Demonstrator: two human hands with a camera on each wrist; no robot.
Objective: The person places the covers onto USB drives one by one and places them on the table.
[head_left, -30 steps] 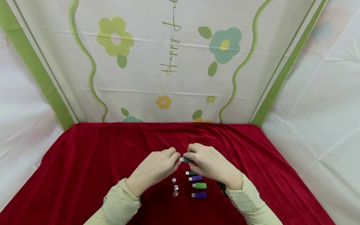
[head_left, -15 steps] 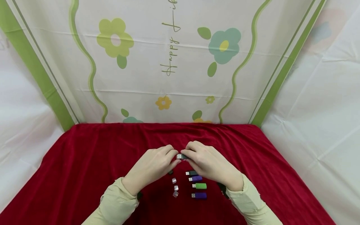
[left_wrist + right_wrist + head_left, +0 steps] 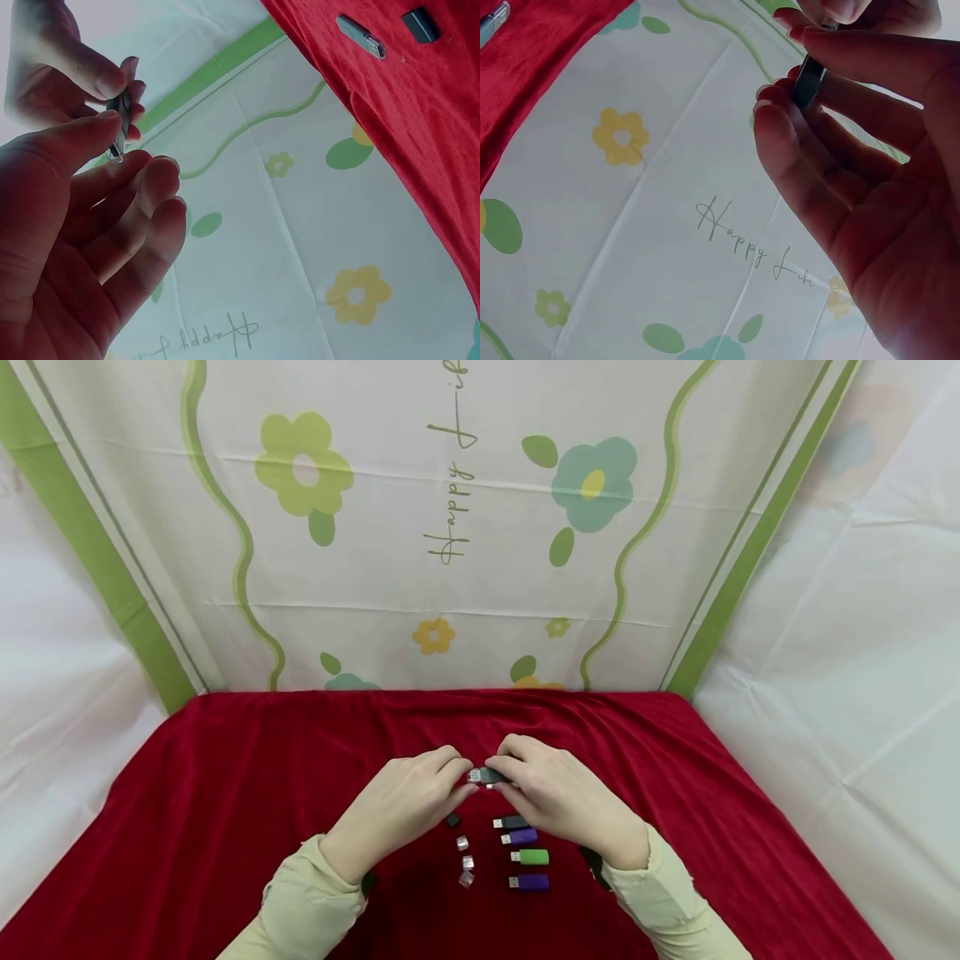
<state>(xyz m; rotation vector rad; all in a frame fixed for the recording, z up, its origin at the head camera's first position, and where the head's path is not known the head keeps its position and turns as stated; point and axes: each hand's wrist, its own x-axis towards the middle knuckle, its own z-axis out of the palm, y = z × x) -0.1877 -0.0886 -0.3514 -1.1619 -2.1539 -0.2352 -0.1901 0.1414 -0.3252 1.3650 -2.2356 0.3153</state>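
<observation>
Between my two hands is a dark grey USB stick (image 3: 492,775), its connector end toward the left hand. My right hand (image 3: 558,793) pinches the stick's body between thumb and fingers; the dark body also shows in the right wrist view. A small clear cap (image 3: 116,156) sits over the connector end, pinched by the thumb and fingers of my left hand (image 3: 408,797). On the red cloth below lie a black USB stick (image 3: 512,822), a purple one (image 3: 520,836), a green one (image 3: 531,857) and another purple one (image 3: 530,882), connectors facing left.
Several clear caps (image 3: 468,863) lie in a column left of the sticks, with a small black piece (image 3: 452,819) above them. Another grey stick (image 3: 360,36) lies on the red cloth (image 3: 285,760). A white flowered curtain (image 3: 480,527) stands behind.
The hands have risen slightly and drawn closer, and the clear cap now covers the connector that showed between them. The left hand's shift has uncovered the small black piece on the cloth.
</observation>
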